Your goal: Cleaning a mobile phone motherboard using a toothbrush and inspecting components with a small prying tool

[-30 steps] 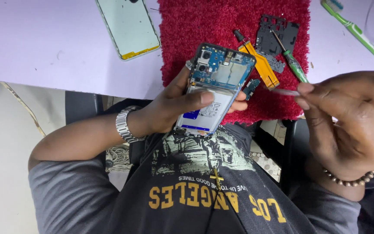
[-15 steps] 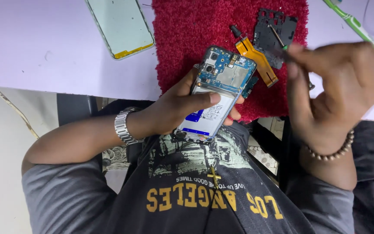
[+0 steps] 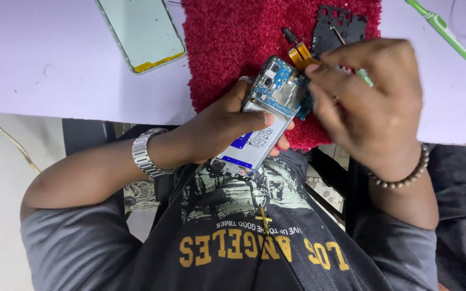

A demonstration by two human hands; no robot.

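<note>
gripping the opened phone [image 3: 268, 116] from below, the left hand [image 3: 225, 126] wraps it with the thumb pressed on its battery, just over the red mat [image 3: 233, 37]. the right hand [image 3: 365, 105] pinches a green-handled screwdriver [image 3: 363, 77], fingers closed tight, tip at the phone's blue circuit board [image 3: 284, 86].

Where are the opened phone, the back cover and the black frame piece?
opened phone [image 3: 269, 119], head view, on its battery.
back cover [image 3: 144, 32], head view, on its inner face.
black frame piece [image 3: 341, 24], head view, on its middle.
</note>
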